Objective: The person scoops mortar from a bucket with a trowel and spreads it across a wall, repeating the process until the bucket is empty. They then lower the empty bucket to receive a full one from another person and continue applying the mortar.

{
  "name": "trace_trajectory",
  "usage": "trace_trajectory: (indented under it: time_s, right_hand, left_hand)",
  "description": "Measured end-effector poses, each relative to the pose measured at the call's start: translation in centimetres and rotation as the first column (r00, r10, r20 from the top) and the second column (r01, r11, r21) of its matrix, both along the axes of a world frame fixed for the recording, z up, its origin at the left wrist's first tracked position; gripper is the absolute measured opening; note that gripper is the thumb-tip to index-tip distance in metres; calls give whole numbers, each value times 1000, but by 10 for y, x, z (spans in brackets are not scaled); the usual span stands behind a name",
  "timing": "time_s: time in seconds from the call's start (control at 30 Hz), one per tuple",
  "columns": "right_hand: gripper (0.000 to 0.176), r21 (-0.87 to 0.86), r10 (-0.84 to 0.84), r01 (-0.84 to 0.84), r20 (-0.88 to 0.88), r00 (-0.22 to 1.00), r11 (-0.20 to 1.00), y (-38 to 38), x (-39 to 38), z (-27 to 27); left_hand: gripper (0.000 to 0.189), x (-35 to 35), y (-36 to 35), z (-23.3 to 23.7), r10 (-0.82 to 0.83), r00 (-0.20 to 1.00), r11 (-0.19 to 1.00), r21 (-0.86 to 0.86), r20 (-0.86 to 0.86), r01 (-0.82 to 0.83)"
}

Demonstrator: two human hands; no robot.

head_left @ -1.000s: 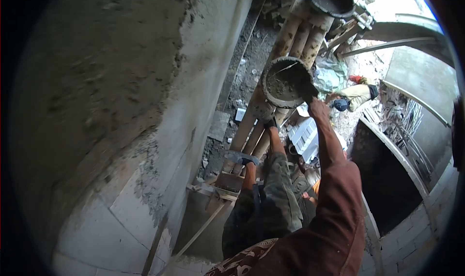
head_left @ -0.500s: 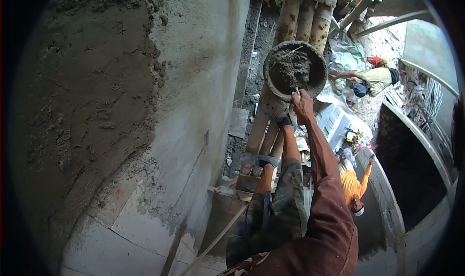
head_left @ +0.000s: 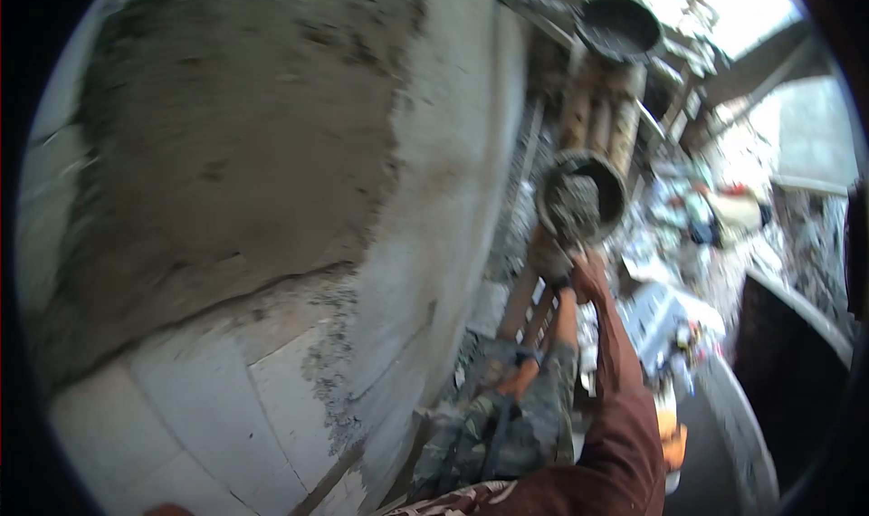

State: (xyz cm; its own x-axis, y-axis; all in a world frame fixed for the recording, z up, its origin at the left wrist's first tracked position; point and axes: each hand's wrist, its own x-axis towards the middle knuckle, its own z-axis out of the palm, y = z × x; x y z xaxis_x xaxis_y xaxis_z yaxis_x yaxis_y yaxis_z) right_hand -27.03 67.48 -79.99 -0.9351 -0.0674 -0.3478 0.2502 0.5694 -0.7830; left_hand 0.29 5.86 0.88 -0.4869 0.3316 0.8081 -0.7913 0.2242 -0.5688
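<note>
My right hand (head_left: 588,276) is closed around the handle of a trowel, its arm in a brown sleeve. The trowel's blade, blurred and covered by grey wet mortar (head_left: 574,210), is over or inside a round bucket (head_left: 617,183). That bucket stands on bamboo poles beside my feet. A small skin-coloured patch at the bottom left edge may be my left hand (head_left: 167,511); its fingers are hidden. To the left rises a wall with a broad area of fresh grey plaster (head_left: 226,163).
A second dark bucket (head_left: 620,29) stands farther along the bamboo poles (head_left: 599,122). Pale blocks (head_left: 181,398) show below the plaster. Down to the right are a person in a light shirt (head_left: 738,215), another's orange clothing (head_left: 672,439), and a curved concrete edge (head_left: 742,425).
The view has swung, so the bucket and my right hand appear lower. The second bucket has come into view, and a mound of mortar now shows above the trowel handle.
</note>
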Motion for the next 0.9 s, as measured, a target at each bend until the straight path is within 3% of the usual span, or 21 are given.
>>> trace_trajectory:
  time_s: [0.03, 0.07, 0.1, 0.13, 0.17, 0.23, 0.27, 0.3, 0.43, 0.47, 0.53, 0.6, 0.63, 0.7, 0.73, 0.8, 0.83, 0.87, 0.9]
  right_hand:
    - [31, -235, -126, 213, 336, 933, 948, -12, -22, 75]
    - [29, -302, -172, 321, 431, 886, 898, -15, -21, 87]
    - [25, -263, -111, 137, 112, 987, 955, -11, -10, 79]
    - [22, -123, -43, 16, -220, 974, 992, -7, 1, 69]
    - [20, -237, -122, 96, -97, 988, 967, -1, 12, 56]
    - [19, -438, -349, 444, 282, 894, 782, 8, 0, 120]
    - [19, -468, -437, 673, 520, 734, 572, 8, -13, 209]
    - [23, -523, -463, 690, 512, 724, 500, 11, -30, 274]
    - [18, -689, -692, 552, 103, 715, 469, 51, -68, 390]
    - [18, -649, -749, 604, 77, 658, 463, 58, -86, 424]
    - [19, -543, -815, 609, -342, 469, 578, 58, -127, 484]
    - [23, -389, -732, 767, -665, 149, 510, 61, -185, 496]
    - [26, -488, -780, 748, -623, 63, 450, 50, -222, 495]
    - [30, -204, -783, 924, -605, 140, 323, 53, -326, 415]
    - [29, -24, -630, 934, -745, 220, 355, -11, -353, 429]
    - [29, 195, -321, 743, -811, 489, 640, -155, -376, 443]
    - [30, 155, -220, 532, -788, 574, 833, -226, -359, 456]
    - [30, -41, -216, 280, -744, 632, 959, -282, -325, 480]
    - [31, -293, -289, 113, -678, 675, 950, -324, -279, 509]
  left_hand:
    - [46, 8, -5, 4, 27, 998, 999, -24, -59, -28]
    - [46, 14, -12, 5, 49, 991, 998, -39, -124, -55]
    - [46, 18, -13, 2, 65, 981, 997, -39, -182, -74]
    - [46, 20, -7, 1, 77, 971, 996, -26, -226, -85]
    - [47, 7, 8, -5, 87, 963, 996, -2, -257, -91]
    - [47, -7, 25, -10, 104, 953, 994, 71, -284, -88]
    - [47, -9, 28, -9, 107, 947, 992, 91, -304, -83]
    - [48, -10, 28, -8, 101, 951, 993, 89, -292, -78]
    - [49, -13, 35, -8, 77, 959, 992, 118, -274, -46]
    - [49, -17, 40, -7, 92, 953, 988, 146, -290, -51]
    - [48, -27, 48, -6, 65, 954, 990, 142, -292, -25]
    - [49, -25, 46, -6, 66, 952, 986, 169, -299, -15]
    - [50, -23, 44, -4, 46, 956, 986, 168, -290, 4]
    - [51, -22, 43, -1, 51, 960, 985, 173, -276, -2]
    - [53, -21, 43, -3, 36, 968, 985, 173, -250, 8]
    - [53, -19, 37, -7, 55, 968, 987, 160, -245, -15]
    - [53, -15, 39, -5, 60, 974, 988, 150, -217, -28]
    - [53, -13, 43, -6, 62, 979, 985, 168, -196, -29]
    - [53, -17, 41, -5, 46, 979, 989, 148, -199, -16]
